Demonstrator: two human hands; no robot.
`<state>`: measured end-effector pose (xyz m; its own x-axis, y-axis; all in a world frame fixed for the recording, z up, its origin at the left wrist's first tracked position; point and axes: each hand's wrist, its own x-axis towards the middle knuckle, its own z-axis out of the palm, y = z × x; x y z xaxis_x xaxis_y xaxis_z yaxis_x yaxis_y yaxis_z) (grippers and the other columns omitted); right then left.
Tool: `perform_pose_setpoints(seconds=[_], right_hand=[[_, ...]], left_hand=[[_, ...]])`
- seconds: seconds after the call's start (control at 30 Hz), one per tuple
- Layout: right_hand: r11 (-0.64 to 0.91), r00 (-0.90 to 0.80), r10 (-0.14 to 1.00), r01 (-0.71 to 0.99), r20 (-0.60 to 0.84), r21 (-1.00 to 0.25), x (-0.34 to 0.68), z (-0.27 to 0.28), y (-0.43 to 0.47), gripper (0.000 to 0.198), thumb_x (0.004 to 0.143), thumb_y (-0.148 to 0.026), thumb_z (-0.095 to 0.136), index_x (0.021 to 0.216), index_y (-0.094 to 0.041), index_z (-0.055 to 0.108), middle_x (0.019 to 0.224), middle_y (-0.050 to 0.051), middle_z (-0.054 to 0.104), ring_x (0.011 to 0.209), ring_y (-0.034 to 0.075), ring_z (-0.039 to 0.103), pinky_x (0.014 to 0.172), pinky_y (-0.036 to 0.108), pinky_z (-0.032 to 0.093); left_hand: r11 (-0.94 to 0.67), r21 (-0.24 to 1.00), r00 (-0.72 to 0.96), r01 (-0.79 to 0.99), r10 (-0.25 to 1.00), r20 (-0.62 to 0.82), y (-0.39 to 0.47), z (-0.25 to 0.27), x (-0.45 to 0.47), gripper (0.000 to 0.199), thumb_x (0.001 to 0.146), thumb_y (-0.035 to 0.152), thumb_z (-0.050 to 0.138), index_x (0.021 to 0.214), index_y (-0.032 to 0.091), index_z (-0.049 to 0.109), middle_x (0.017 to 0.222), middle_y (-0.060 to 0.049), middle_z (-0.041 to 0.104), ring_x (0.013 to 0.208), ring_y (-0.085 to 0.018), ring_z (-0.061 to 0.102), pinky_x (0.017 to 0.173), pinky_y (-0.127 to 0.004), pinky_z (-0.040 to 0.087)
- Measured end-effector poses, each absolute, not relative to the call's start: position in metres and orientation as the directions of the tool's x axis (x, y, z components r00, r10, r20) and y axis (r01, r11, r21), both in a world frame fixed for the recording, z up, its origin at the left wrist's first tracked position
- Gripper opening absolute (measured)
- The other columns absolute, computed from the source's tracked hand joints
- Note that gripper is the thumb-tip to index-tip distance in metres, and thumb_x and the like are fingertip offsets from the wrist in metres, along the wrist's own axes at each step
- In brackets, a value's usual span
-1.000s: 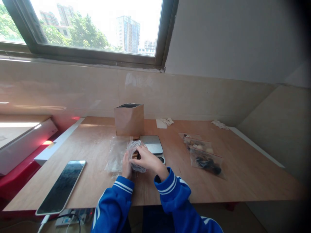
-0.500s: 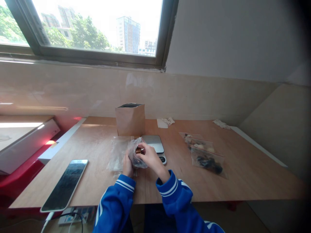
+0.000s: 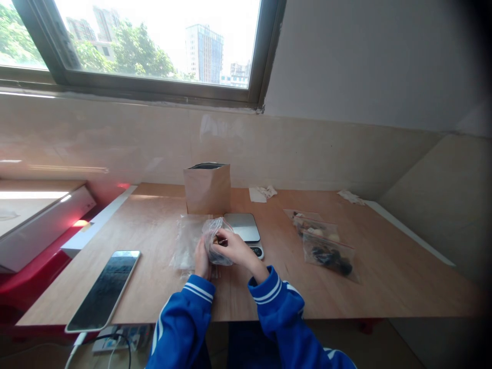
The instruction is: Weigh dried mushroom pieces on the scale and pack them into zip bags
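A crinkled clear plastic bag (image 3: 214,226) is held just in front of the scale, its mouth facing right. My left hand (image 3: 202,261) is wrapped round the bag's left side. At the mouth, the thumb and fingers of my right hand (image 3: 235,249) are pinched on a small brown piece (image 3: 219,239); its kind is too small to tell. Flat clear plastic bags (image 3: 186,246) lie under and left of my left hand. The kitchen scale (image 3: 243,226), with a silver plate and dark display, sits behind my right hand.
An open brown paper pouch (image 3: 207,189) stands upright behind the bags. Several zip bags (image 3: 329,256) with dark and pale contents lie to the right. A phone (image 3: 105,292) with a white cable rests at the left edge. Crumpled tissues (image 3: 265,192) lie near the wall.
My right fingers have shifted slightly at the bag's mouth, and the bag's rim has folded in a little. My left hand keeps its hold. The view has moved slightly.
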<state>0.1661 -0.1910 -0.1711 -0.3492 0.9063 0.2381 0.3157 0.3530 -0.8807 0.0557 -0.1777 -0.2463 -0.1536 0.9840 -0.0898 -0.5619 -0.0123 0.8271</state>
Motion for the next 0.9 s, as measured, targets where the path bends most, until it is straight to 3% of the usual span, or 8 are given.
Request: perform_pose_setpoints(seconds=[0.3, 0.5, 0.77, 0.9], right_hand=[[0.345, -0.439, 0.884, 0.375, 0.163, -0.860, 0.167, -0.178, -0.188, 0.024, 0.077, -0.017, 0.059, 0.100, -0.020, 0.055, 0.100, 0.004, 0.063, 0.095, 0.020, 0.060, 0.085, 0.033, 0.046], [0.334, -0.395, 0.899, 0.343, 0.188, -0.878, 0.164, -0.173, -0.192, 0.024, 0.074, -0.013, 0.058, 0.096, -0.020, 0.055, 0.094, 0.003, 0.063, 0.089, 0.019, 0.060, 0.081, 0.032, 0.048], [0.244, -0.174, 0.961, 0.169, 0.215, -0.955, 0.161, -0.170, -0.186, 0.036, 0.072, -0.012, 0.058, 0.107, -0.019, 0.057, 0.106, 0.005, 0.065, 0.093, 0.017, 0.063, 0.081, 0.030, 0.050], [0.224, -0.072, 0.973, 0.045, 0.220, -0.974, 0.163, -0.168, -0.182, 0.041, 0.071, -0.018, 0.062, 0.112, -0.017, 0.057, 0.111, 0.009, 0.064, 0.100, 0.018, 0.061, 0.087, 0.032, 0.049]], left_hand=[[-0.001, 0.799, -0.201, -0.601, 0.968, -0.150, -0.172, -0.254, 0.056, 0.035, 0.071, 0.040, 0.067, 0.093, 0.013, 0.067, 0.098, -0.016, 0.069, 0.101, -0.028, 0.063, 0.092, -0.036, 0.045], [0.022, 0.751, -0.142, -0.660, 0.978, -0.154, -0.176, -0.244, 0.056, 0.026, 0.075, 0.032, 0.064, 0.092, 0.013, 0.069, 0.093, -0.014, 0.071, 0.091, -0.026, 0.066, 0.087, -0.034, 0.049], [0.085, 0.650, -0.060, -0.755, 0.978, -0.198, -0.177, -0.237, 0.056, 0.030, 0.084, 0.027, 0.050, 0.101, 0.007, 0.067, 0.096, -0.011, 0.071, 0.093, -0.024, 0.065, 0.086, -0.033, 0.049], [0.109, 0.610, -0.062, -0.785, 0.966, -0.251, -0.175, -0.237, 0.054, 0.027, 0.085, 0.027, 0.049, 0.098, 0.010, 0.066, 0.089, -0.009, 0.071, 0.082, -0.020, 0.066, 0.075, -0.030, 0.052]])
